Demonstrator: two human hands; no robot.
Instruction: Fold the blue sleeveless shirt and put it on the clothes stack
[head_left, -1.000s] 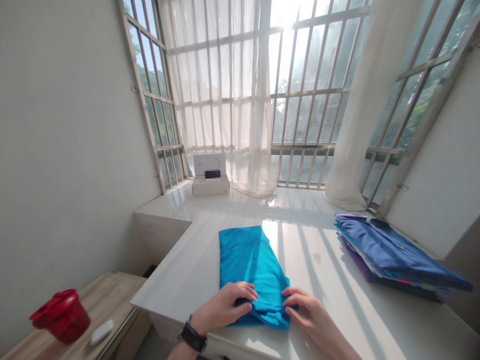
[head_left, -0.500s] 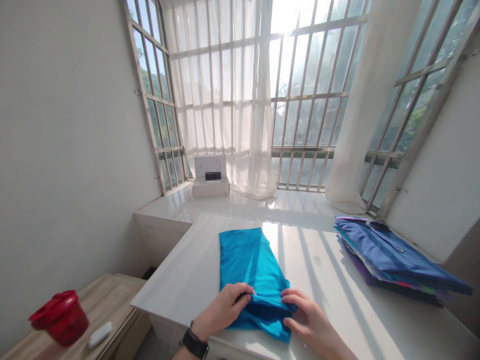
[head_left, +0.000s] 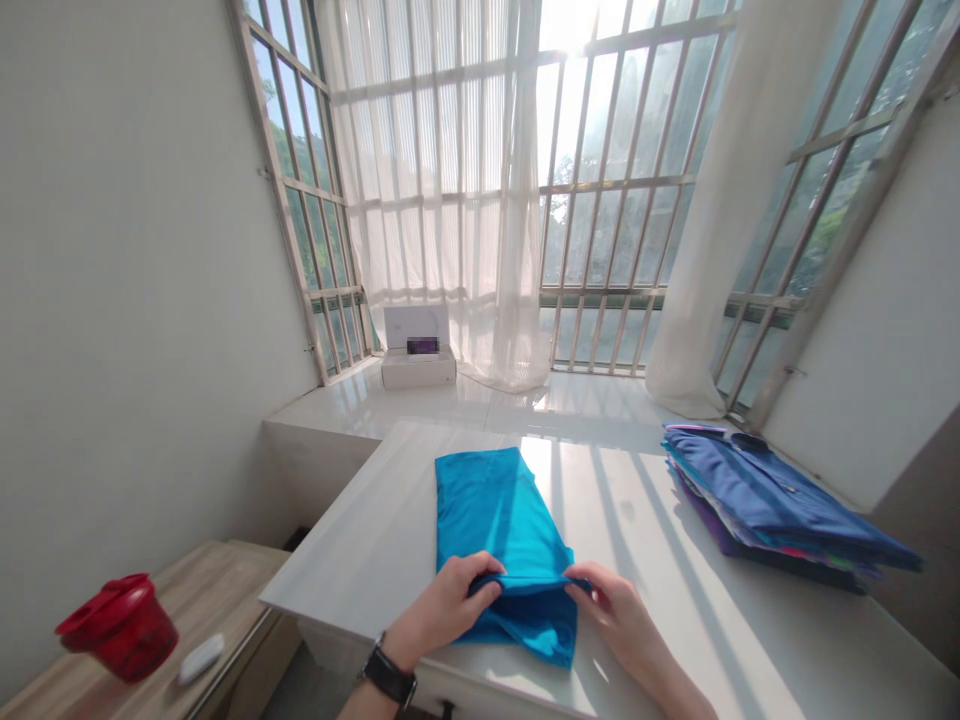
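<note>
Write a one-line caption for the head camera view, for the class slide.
Left hand and right hand hold a fold of turquoise cloth on a white table, beside a stack of folded clothes.

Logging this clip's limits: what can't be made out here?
Head view:
Turquoise garment gathered edge: hidden by the left hand and right hand.
Clothes stack lower layers: hidden by the top blue shirt.
Dark item on white box: too small to identify.
Forearms: cut off by the bottom edge.

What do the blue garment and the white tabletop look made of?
The blue garment looks like thin, soft knit fabric, with a slight sheen and limp folds. The tabletop looks like polished stone or glossy laminate, reflecting the light; the look leaves that open.
</note>
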